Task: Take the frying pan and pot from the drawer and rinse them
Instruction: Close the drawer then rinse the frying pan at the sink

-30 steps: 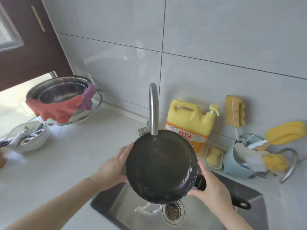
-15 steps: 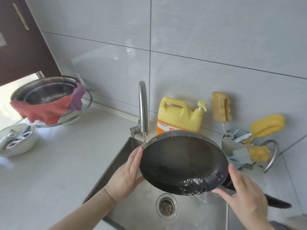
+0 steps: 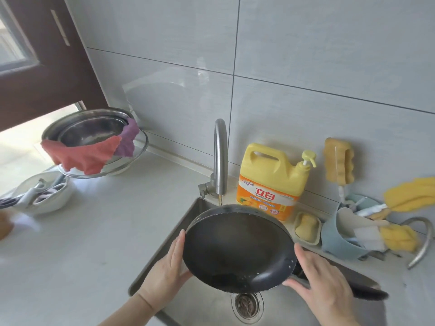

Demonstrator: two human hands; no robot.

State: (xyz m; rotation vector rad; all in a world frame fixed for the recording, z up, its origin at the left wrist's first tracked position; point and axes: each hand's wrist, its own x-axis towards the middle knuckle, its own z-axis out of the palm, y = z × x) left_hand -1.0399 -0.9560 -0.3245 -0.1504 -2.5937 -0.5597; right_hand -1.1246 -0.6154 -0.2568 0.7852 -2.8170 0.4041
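A black frying pan (image 3: 237,248) is held tilted over the steel sink (image 3: 207,309), its inside facing me and wet, with droplets along the lower rim. My left hand (image 3: 168,271) supports the pan's left edge from beneath. My right hand (image 3: 322,283) grips where the black handle (image 3: 367,290) meets the pan; the handle runs off to the right. The faucet (image 3: 220,158) spout ends just above the pan's far rim with only a thin drip. No pot is in sight.
A yellow detergent jug (image 3: 270,182) stands behind the sink beside a soap dish (image 3: 307,228) and a blue holder (image 3: 339,238) with sponges and brushes. Stacked metal basins (image 3: 94,130) with red and purple cloths sit at the left, a white bowl (image 3: 47,201) in front.
The pan has shifted back left and lower over the drain, and the water pooled at its lower edge has poured out. Both hands stay on it.
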